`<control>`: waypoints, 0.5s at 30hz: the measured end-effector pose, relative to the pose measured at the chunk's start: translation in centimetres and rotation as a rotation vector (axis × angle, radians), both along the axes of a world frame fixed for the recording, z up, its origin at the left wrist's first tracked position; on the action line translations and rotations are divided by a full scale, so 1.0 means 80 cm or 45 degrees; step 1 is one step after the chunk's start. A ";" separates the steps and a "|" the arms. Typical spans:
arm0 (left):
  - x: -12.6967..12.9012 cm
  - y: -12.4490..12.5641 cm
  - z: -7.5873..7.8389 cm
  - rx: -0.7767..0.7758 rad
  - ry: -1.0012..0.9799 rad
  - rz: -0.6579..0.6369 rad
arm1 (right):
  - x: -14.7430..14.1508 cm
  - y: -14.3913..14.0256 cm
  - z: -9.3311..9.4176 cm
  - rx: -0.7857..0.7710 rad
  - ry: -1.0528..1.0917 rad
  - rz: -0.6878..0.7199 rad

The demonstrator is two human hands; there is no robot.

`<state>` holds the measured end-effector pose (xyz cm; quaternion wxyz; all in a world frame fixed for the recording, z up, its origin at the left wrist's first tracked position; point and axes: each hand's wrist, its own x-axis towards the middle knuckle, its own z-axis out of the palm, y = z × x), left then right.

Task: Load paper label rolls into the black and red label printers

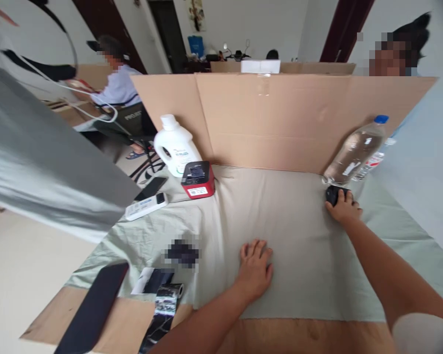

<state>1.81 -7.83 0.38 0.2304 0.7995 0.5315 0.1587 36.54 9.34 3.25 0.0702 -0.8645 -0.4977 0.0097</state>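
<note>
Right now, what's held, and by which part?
Right hand touches a small black rounded object at its near right side; grip unclear. Left hand holds nothing.

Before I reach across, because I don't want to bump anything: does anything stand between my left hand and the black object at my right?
Nothing visible stands between your left hand and the black object, only cloth; your right hand partly covers the object's near side.

Matt, creased grey-green cloth [288, 211] covers a worktop [288, 337] of bare, grained wood — the upright brown panel [280, 115] is matt cardboard; smooth opaque plastic for the white handled jug [180, 150], glossy clear plastic for the blue-capped bottle [358, 155], and smooth, plastic-looking black for the small rounded object [331, 194]
</note>
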 end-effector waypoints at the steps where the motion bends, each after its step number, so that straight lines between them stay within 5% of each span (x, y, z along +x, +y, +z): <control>1: -0.004 -0.004 0.002 -0.046 0.026 -0.061 | -0.007 0.004 0.004 -0.034 -0.034 -0.021; 3: -0.020 -0.004 0.008 -0.157 0.037 -0.264 | -0.029 0.019 0.012 -0.071 -0.080 0.046; 6: -0.072 0.031 0.028 -0.247 -0.178 -0.417 | -0.098 0.048 0.025 -0.062 0.013 0.410; 7: -0.097 0.053 0.038 -0.211 -0.317 -0.298 | -0.130 0.057 0.028 -0.057 0.098 0.543; 9: -0.152 0.112 0.058 -0.025 -0.572 0.165 | -0.204 0.073 0.031 0.026 0.447 0.804; 12: -0.232 0.207 0.079 0.310 -0.848 0.851 | -0.325 0.091 0.026 0.071 0.630 1.016; 15: -0.288 0.274 0.076 0.245 -0.984 1.156 | -0.429 0.103 0.014 0.144 0.781 1.133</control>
